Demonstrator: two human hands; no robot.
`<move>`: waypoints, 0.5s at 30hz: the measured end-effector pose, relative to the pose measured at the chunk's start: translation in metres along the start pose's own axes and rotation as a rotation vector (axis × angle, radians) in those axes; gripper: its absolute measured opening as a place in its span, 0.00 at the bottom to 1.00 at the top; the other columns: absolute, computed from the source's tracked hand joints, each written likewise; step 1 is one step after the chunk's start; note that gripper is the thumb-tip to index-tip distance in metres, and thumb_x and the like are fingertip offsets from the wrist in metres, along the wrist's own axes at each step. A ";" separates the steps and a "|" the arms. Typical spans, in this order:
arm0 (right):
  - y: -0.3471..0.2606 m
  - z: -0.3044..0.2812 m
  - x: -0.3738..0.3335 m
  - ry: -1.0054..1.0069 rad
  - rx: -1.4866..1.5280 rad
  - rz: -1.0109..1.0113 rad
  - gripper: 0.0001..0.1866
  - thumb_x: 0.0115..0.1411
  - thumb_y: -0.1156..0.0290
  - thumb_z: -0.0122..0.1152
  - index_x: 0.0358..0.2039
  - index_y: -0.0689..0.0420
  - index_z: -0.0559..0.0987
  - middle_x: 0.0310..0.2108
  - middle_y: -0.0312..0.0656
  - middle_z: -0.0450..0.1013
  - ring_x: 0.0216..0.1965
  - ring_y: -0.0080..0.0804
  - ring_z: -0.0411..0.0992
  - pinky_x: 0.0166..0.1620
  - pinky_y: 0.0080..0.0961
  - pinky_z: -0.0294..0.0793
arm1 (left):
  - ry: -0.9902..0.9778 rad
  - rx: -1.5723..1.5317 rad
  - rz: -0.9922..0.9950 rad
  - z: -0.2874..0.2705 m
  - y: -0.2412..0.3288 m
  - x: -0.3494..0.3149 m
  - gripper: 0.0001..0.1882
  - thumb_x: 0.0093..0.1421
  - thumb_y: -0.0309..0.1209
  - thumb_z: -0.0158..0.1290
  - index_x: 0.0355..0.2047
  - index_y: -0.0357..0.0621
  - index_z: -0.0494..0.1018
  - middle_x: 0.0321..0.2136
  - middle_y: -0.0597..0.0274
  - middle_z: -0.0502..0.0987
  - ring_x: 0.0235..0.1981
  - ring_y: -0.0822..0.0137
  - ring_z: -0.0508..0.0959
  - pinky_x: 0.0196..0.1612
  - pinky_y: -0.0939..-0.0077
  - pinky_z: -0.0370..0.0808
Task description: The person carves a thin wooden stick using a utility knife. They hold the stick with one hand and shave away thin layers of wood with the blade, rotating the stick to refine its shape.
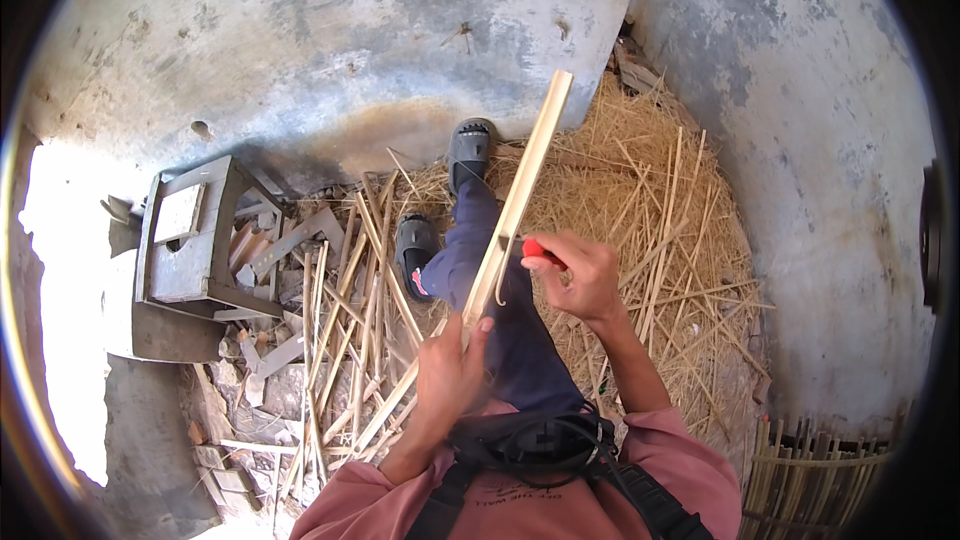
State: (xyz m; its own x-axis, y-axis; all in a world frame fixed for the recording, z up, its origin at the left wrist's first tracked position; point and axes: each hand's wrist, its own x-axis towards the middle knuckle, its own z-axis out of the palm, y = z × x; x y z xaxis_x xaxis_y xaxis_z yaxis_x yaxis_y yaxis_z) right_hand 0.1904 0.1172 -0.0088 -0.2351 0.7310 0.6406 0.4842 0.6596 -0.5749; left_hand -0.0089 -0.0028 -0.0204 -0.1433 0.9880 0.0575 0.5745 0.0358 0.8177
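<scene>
A long, pale split-bamboo strip (532, 155) slants up and away across my lap. My left hand (450, 365) is closed round its lower part, thumb along one side. In my right hand (580, 275) is a small knife with a red handle (540, 251). Its short dark blade meets the strip's right edge just above my left hand. A thin curled shaving (501, 285) hangs from the strip below the blade. My fingers hide most of the handle.
Straw and thin shavings (600, 155) cover the floor ahead and right. More strips (375, 260) lie crisscrossed on the left, beside an overturned wooden cabinet (205, 230) with rubble. A bamboo lattice (815, 465) is at the lower right. Stained walls (380, 20) enclose the space.
</scene>
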 end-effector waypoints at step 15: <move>0.065 -0.022 0.047 0.034 -0.060 0.104 0.14 0.66 0.60 0.71 0.41 0.59 0.88 0.27 0.41 0.83 0.21 0.26 0.74 0.26 0.25 0.70 | -0.075 0.051 -0.041 0.001 -0.016 -0.024 0.18 0.74 0.40 0.55 0.37 0.34 0.76 0.16 0.42 0.74 0.19 0.40 0.79 0.25 0.51 0.70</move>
State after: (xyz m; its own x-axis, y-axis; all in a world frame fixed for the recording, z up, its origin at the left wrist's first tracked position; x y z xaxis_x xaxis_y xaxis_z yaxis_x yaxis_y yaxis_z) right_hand 0.2295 0.1905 -0.0053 -0.1525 0.7877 0.5969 0.5546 0.5681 -0.6081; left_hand -0.0138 -0.0265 -0.0359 -0.1079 0.9940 -0.0198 0.6098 0.0820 0.7883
